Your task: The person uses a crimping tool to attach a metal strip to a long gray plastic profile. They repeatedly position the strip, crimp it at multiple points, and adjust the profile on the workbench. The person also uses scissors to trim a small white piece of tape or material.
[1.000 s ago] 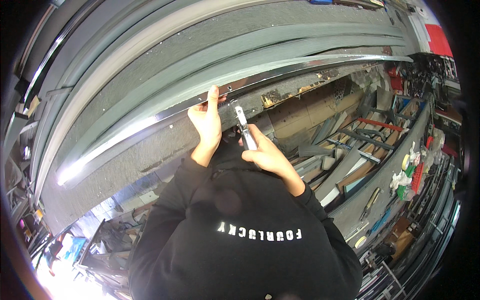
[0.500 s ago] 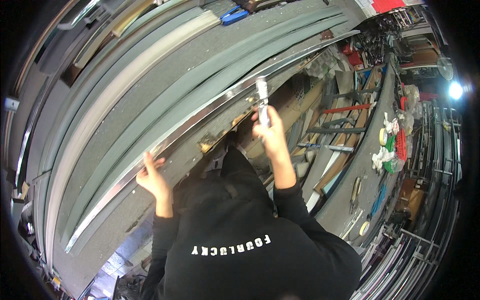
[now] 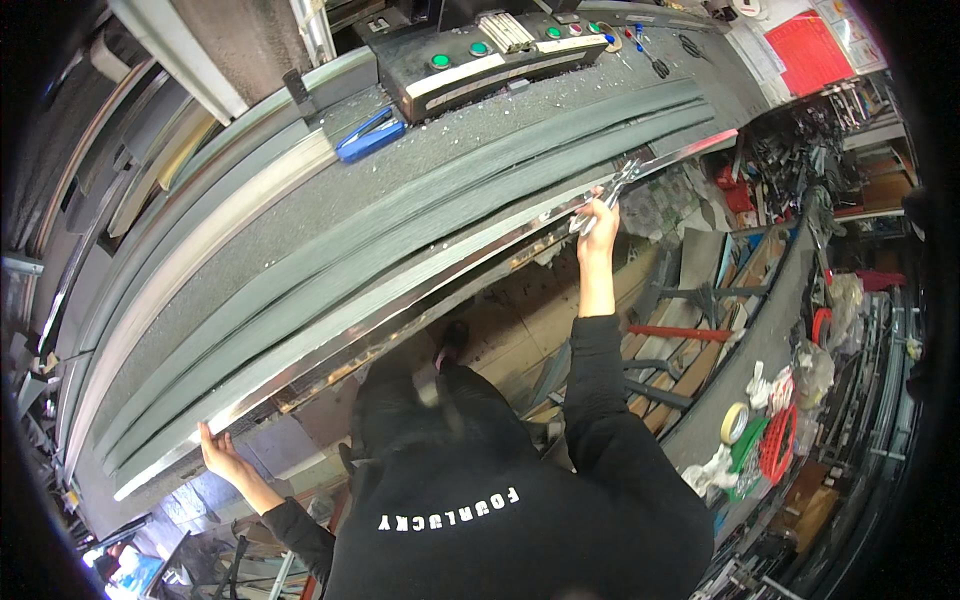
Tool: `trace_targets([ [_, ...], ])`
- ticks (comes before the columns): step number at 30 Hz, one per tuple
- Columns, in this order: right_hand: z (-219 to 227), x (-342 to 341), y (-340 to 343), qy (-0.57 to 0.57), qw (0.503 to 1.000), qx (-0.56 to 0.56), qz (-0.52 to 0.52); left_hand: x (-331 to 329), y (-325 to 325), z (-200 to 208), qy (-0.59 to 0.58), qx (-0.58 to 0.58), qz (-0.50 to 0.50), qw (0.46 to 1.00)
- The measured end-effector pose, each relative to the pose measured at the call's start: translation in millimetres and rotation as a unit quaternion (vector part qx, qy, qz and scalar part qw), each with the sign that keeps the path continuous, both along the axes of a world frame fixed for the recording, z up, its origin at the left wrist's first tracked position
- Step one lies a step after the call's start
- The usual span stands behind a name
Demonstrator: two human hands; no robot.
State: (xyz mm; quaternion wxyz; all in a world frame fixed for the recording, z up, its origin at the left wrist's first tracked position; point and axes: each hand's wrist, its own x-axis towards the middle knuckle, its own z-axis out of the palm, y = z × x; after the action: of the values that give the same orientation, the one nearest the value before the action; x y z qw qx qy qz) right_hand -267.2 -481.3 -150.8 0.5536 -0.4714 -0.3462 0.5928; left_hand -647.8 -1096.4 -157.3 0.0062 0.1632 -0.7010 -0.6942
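Observation:
A long, shiny metal strip (image 3: 330,340) runs along the near edge of the workbench, from lower left to upper right. My left hand (image 3: 228,462) is at its near edge toward the left end, with the fingertips against the strip. In my right hand (image 3: 598,228) is a silver plier-like tool (image 3: 625,178). Its jaws lie over the strip toward the right end; whether they bite on the metal is too small to tell. Beyond the strip lie long grey-green profiles (image 3: 440,215), side by side on the bench.
A blue-handled tool (image 3: 370,136) lies near a dark control box with green buttons (image 3: 500,75). Red sheets (image 3: 810,50) are at the far right. On the right, a second bench bears tape (image 3: 734,423) and red and green baskets (image 3: 778,445). Off-cuts (image 3: 690,300) fill the space below.
My left hand has slid left along the strip. The right hand has moved right and brought the tool down over the strip. The view has shifted, revealing the control box.

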Motion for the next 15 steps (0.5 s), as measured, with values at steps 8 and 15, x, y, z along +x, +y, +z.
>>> trace_targets([
  [8, 6, -14, 35, -0.170, 0.979, 0.037, 0.109, -22, 11, -2, -0.040, -0.073, 0.006, 0.997],
  [15, 28, 7, 58, -0.233, 0.966, 0.024, 0.107, -80, 42, 10, -0.101, -0.240, -0.033, 0.965],
])
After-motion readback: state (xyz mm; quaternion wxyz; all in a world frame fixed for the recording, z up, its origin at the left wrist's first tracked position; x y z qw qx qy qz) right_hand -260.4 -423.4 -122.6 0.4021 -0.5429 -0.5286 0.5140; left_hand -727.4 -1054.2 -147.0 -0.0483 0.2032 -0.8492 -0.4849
